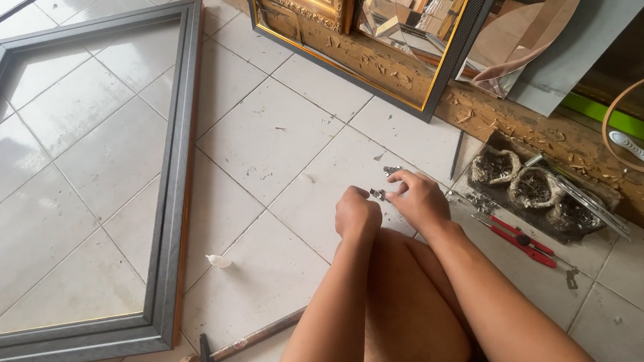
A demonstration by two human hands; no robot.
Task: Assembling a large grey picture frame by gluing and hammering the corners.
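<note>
Hands meet over the pale tiled floor (272,139), above the person's bent knees. The left hand (357,213) is curled, its fingertips pinching a small grey metal fitting (377,194); the right hand (419,196) closes on the same fitting from the 2 o'clock side, and a second small piece of metal (392,170) shows just above its fingers. What kind of hardware it is cannot be told at this size.

The fitting looks light, stiff and hard, probably with sharp edges, and small enough to slip from the fingers; a fingertip pinch on its flat sides seems the sound hold.

At 3 o'clock from the hands a shallow dark tray (611,202) holds three crumpled bags of small metal parts (534,188), with red-handled pliers (523,239) beside it. At 7 o'clock a wooden-handled hammer with a dark head (247,343) lies on the tiles. At 9 o'clock lies a large grey rectangular picture frame with a gold inner edge (175,186), and a small white cap (219,261) sits just beside it. At 12 o'clock a dark-framed mirror with a gold line (437,78) leans against the wall.
</note>
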